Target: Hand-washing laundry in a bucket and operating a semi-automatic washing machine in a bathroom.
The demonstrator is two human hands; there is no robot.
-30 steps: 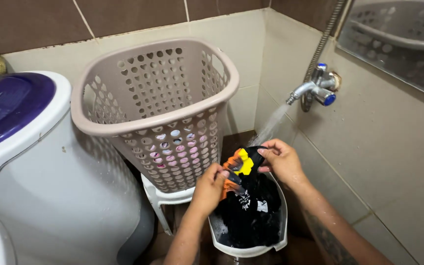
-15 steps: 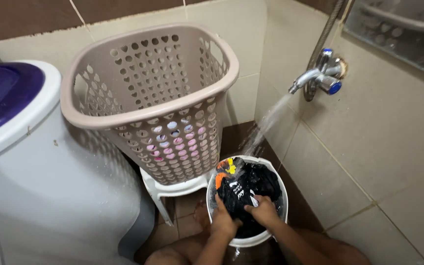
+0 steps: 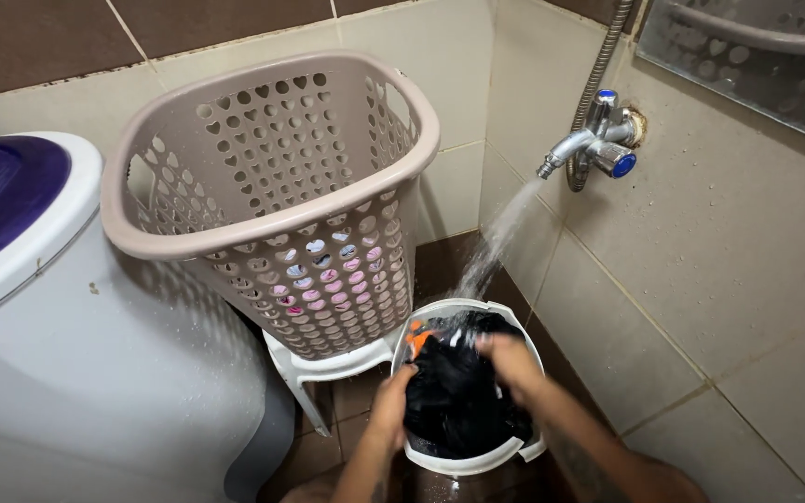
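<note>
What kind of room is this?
Most likely a tiled bathroom or wash area at home. A wall tap pours water into a white bucket of dark wet clothes, and a beige laundry basket stands beside a washing machine.

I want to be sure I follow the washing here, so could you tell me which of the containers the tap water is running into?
The small white bucket on the floor, holding dark cloth under both hands; the tall beige laundry basket beside it stands apart from the stream.
</note>
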